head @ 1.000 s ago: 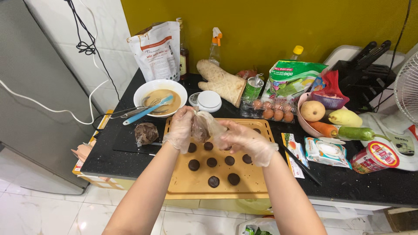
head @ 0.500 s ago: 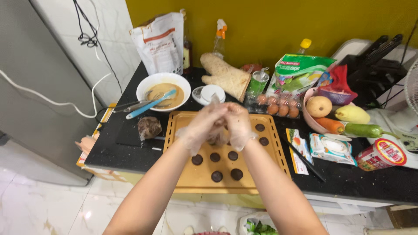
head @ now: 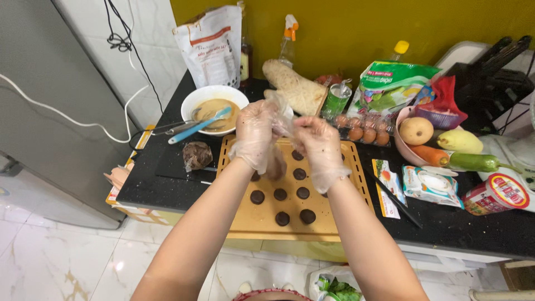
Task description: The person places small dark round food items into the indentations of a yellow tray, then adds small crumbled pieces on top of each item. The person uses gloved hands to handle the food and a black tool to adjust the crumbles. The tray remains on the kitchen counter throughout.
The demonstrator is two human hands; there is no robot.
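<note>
A black counter (head: 167,184) runs under a mustard wall, crowded at its far edge. Over the wooden cutting board (head: 245,220) the gloved left hand (head: 255,134) and right hand (head: 319,146) meet, fingers curled round a brown dough lump (head: 275,167) between them. Round dark balls (head: 280,194) sit in rows beneath. Half a second ago the hands were pressed closer together; now they stand slightly apart. The lump is mostly hidden by the gloves. Far left stands a white bowl (head: 196,99) of batter.
</note>
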